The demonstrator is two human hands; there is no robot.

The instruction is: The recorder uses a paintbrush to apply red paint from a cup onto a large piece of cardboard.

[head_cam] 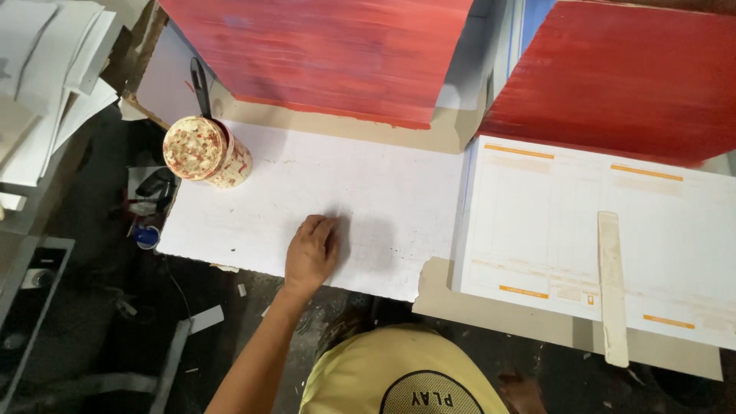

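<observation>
Red stacks: two large red-edged paper stacks (337,54) and (629,77) are seen along the far edge of the worktop; both are cut off by the top of the picture, so their full height cannot be told.
White sheet: a wide white sheet (253,207) is laid flat on the worktop, its long axis running left to right along the near edge; the far edge is covered by the left red stack, and the near right corner is torn.
Printed forms: a pile of white forms with orange bars (537,230) is set at the right end of the worktop, its long axis left to right, and is cut off at the right edge.
Loose paper: a heap of white sheets (46,69) is seen off the worktop's left end, cut by the picture's corner.
Flat stick: a pale flat stick (612,287) is laid on the forms, long axis running near to far, its near end overhanging the near edge.
Left hand: the left hand (310,253) is pressed palm down on the white sheet near the near edge, fingers curled loosely and nothing gripped.
Pot: a stained round pot (205,151) is stood at the sheet's far left corner; a dark handle (201,86) is seen sticking out towards the far side; the contents cannot be made out.
Right hand: not seen.
</observation>
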